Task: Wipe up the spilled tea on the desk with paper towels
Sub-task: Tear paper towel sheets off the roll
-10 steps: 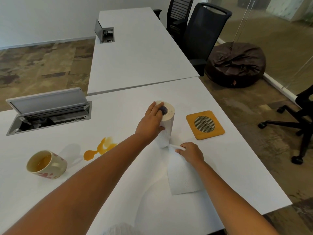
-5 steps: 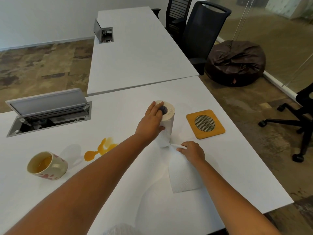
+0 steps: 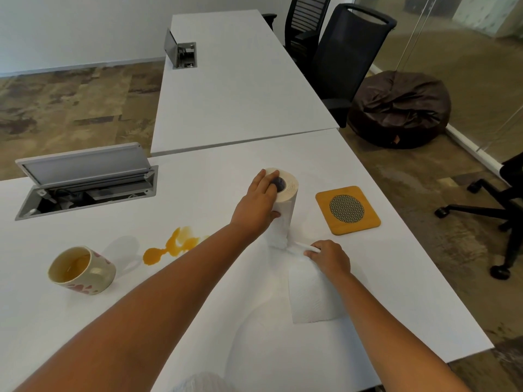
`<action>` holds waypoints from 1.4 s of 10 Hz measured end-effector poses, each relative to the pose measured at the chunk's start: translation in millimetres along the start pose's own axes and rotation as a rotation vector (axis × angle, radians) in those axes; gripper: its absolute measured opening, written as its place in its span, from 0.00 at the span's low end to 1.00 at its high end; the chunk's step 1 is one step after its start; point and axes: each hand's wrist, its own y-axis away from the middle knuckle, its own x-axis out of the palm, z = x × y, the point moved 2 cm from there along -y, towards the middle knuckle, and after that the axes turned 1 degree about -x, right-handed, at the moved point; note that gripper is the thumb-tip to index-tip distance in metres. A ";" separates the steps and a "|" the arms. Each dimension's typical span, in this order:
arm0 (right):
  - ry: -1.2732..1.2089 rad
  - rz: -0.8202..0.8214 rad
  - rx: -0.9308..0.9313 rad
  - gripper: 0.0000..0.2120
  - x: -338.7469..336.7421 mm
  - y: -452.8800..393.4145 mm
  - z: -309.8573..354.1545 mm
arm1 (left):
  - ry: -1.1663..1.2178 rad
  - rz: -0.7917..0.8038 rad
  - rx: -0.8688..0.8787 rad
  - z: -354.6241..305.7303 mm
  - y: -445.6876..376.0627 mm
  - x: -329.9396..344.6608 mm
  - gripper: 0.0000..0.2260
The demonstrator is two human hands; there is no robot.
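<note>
The left hand [image 3: 259, 202] grips the upright towel roll [image 3: 285, 222] and the right hand [image 3: 331, 257] pinches its sheet [image 3: 311, 298]; a skewed tug could topple the roll or tear raggedly.

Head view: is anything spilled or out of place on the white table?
Yes. An orange puddle lies on the table just right of the mug, which holds liquid of a like colour; it looks spilled.

Bright, even daylight, soft shadows on the white table [image 3: 215, 199], sharp focus, wide-angle bending at the edges.
</note>
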 end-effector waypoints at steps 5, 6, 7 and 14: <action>-0.131 0.112 -0.110 0.08 -14.0 22.4 -7.1 | 0.004 0.008 -0.007 -2.3 0.6 -1.5 0.22; -0.097 0.262 -0.188 0.05 9.9 40.0 16.9 | 0.009 0.005 -0.006 -4.1 1.0 -2.5 0.23; -0.073 0.306 -0.268 0.13 40.6 50.8 49.6 | 0.020 -0.004 -0.017 -5.5 1.0 -2.7 0.23; -0.501 0.020 -0.119 0.08 50.5 48.6 68.7 | 0.163 -0.079 0.031 -10.7 13.2 -0.5 0.18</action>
